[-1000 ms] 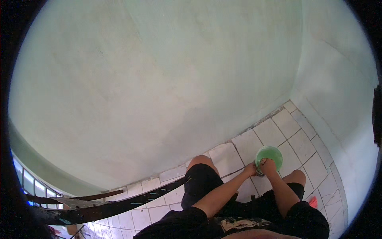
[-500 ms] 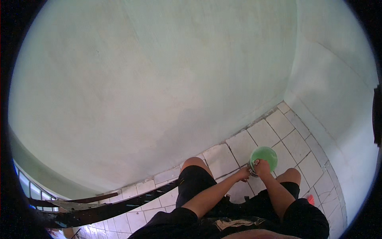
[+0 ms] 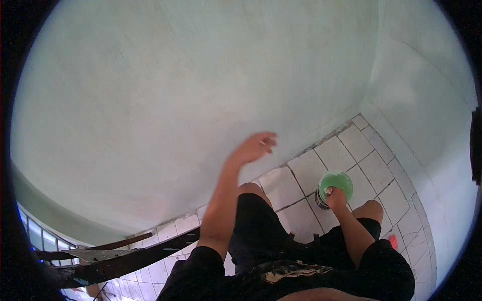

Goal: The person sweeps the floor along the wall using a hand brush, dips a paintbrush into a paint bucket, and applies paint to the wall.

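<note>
My left hand (image 3: 257, 146) is raised in front of the pale green wall (image 3: 191, 110), holding no tool that I can see. Its fingers are bent and partly apart; a small pale spot shows among them, too blurred to name. Low on the right, my right hand (image 3: 337, 199) is closed at the near rim of a bucket (image 3: 344, 181) that is light green inside. A small whitish thing (image 3: 328, 190) shows at its fingertips, its kind unclear. The bucket has a dark outer side and stands on the floor by my right knee.
White floor tiles (image 3: 306, 173) with dark joints meet the wall along a rough edge. A second wall (image 3: 422, 100) rises on the right. At lower left runs a dark, paint-spotted bar (image 3: 135, 261). Something red (image 3: 393, 242) lies beyond my right knee.
My left hand has left the bucket's side and swung up and left toward the wall. My right hand stays at the bucket. The view has shifted slightly.
</note>
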Demonstrator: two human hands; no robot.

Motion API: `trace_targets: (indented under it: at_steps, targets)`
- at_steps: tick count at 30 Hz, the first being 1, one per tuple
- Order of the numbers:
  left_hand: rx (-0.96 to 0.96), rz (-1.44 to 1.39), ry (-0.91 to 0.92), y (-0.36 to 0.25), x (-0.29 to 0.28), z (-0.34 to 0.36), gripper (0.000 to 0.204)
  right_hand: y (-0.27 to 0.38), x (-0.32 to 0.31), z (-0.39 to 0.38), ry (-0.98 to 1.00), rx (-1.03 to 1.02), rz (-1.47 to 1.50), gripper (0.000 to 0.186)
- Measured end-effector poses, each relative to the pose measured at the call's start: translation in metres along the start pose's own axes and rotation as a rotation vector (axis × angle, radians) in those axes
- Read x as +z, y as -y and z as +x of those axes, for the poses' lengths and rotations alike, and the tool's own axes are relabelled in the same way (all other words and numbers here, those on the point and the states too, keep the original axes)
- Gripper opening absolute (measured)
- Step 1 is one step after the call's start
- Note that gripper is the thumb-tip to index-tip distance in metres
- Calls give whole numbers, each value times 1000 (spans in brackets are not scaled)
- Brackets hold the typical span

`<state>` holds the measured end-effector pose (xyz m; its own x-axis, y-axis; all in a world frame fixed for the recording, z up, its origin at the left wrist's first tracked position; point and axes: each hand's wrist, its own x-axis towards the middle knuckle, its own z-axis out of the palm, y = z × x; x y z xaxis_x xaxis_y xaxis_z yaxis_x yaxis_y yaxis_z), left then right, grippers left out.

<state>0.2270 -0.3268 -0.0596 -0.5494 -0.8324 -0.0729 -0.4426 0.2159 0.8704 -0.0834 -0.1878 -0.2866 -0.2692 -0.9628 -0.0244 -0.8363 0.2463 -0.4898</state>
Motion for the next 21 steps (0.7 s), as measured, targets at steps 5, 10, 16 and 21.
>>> trace_targets:
  at_steps: [5, 10, 16, 21]
  targets:
    - [455, -35, -788, -113, -102, -86, 24, -14, 2, 13, -201, 108, 227, 23]
    - [595, 180, -1443, -167, -174, -112, 22, -33, 5, 27, -226, 231, 264, 27]
    - [679, 613, -1709, -166, -232, -109, 16, -42, -7, 34, -261, 470, 629, 23]
    - [819, 1157, -1734, -133, -252, -90, 16, -26, -56, 23, -342, 531, 1171, 19]
